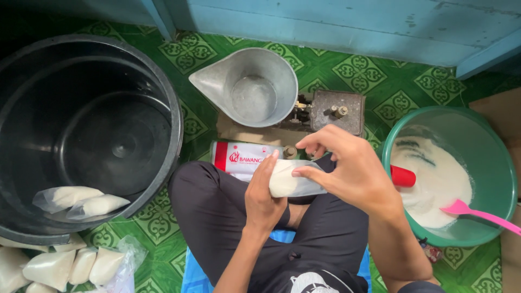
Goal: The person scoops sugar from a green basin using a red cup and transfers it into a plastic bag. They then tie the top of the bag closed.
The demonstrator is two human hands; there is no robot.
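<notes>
My left hand (264, 196) is wrapped around a small clear plastic bag (288, 181) filled with white powder, held over my crossed legs. At the bag's open end my right hand (347, 165) pinches the loose plastic between thumb and fingers. The bag lies sideways between the two hands. Behind them a red and white packet (239, 158) lies flat on the floor.
A big black tub (172, 103) at left holds two filled bags (81, 201). More filled bags (65, 267) lie at bottom left. A metal scale pan (249, 87) sits on a balance scale (336, 111). At right, a green basin (502, 179) of white powder holds a pink scoop (477, 212) and a red cup (402, 177).
</notes>
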